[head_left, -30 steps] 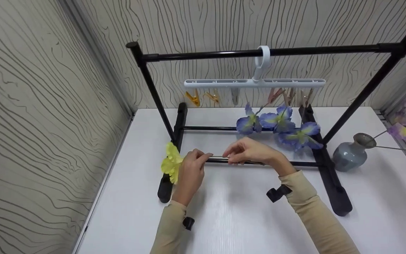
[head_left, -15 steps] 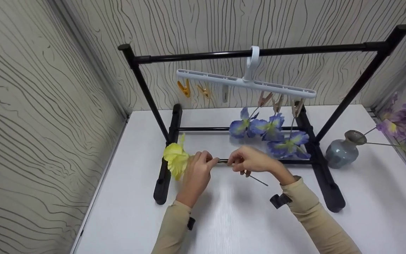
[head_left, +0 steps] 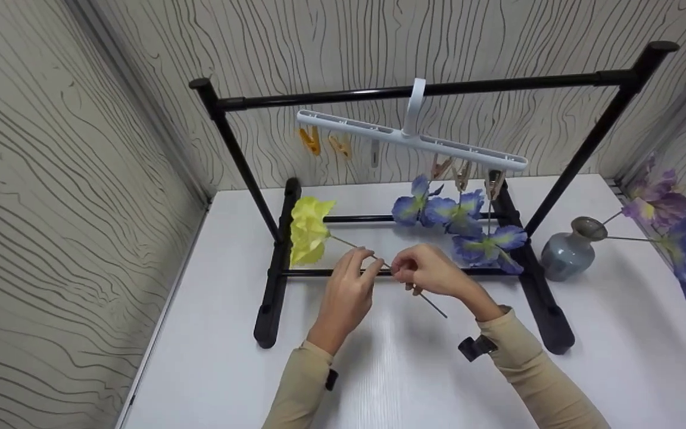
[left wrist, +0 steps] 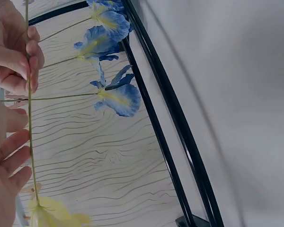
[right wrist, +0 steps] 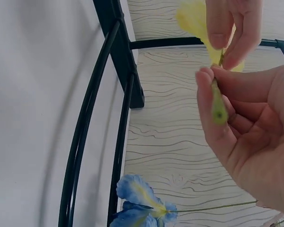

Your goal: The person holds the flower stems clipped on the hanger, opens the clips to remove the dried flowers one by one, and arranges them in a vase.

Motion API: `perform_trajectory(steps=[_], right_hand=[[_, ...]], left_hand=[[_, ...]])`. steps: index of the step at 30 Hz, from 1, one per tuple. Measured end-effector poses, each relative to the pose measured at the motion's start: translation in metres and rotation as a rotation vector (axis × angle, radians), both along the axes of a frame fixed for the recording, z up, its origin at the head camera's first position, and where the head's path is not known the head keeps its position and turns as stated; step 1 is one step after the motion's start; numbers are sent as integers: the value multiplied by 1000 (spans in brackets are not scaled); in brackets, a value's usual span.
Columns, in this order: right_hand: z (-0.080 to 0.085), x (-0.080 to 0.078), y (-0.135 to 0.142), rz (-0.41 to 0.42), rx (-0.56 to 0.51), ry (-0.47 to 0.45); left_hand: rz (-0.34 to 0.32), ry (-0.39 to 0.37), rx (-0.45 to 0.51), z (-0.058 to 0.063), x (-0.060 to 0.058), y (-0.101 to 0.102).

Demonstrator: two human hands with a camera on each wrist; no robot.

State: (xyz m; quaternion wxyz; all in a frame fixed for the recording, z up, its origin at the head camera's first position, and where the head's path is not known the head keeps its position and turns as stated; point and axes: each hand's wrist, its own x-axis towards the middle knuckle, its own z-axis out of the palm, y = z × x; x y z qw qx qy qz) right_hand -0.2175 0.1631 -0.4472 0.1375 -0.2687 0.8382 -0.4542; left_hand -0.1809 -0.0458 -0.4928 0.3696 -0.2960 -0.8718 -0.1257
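A yellow artificial flower (head_left: 310,231) lies slantwise in the air, its blossom up at the left and its thin stem running down to the right. My right hand (head_left: 429,271) pinches that stem between thumb and fingertips; the stem's free end (right wrist: 219,113) points at the right wrist camera. My left hand (head_left: 349,292) lightly holds the stem nearer the blossom, its fingers (left wrist: 16,161) loosely bent along it. Behind the hands, blue flowers (head_left: 489,244) hang from clothespins (head_left: 462,176) on a white clip hanger (head_left: 414,140).
A black rack (head_left: 355,95) carries the hanger; its lower bar (head_left: 313,273) runs just behind my hands. Orange clothespins (head_left: 310,141) and a grey one (head_left: 374,154) hang on the hanger's left half. A grey-blue vase (head_left: 568,253) with flowers stands right on the white table (head_left: 414,381).
The yellow blossom has swung up and away from beside my left hand, the stem now tilting down to the right. Both hands stay on the stem. The hanger has turned, its right end nearer.
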Motion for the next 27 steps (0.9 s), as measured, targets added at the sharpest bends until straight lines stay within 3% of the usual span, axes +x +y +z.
perform_trajectory(steps=[4,12,16,27], right_hand=[[7,0,11,-70,-71,0],[27,6,36,-265,-261,52],[34,6,52,-327,-301,73],[31,3,91,-508,-445,137]], left_hand=[[-38,-32,47,2,0,4],[-35,-114,130,1,-4,7],[-44,-128,152,0,-7,6],[-24,-177,197,2,-11,2]])
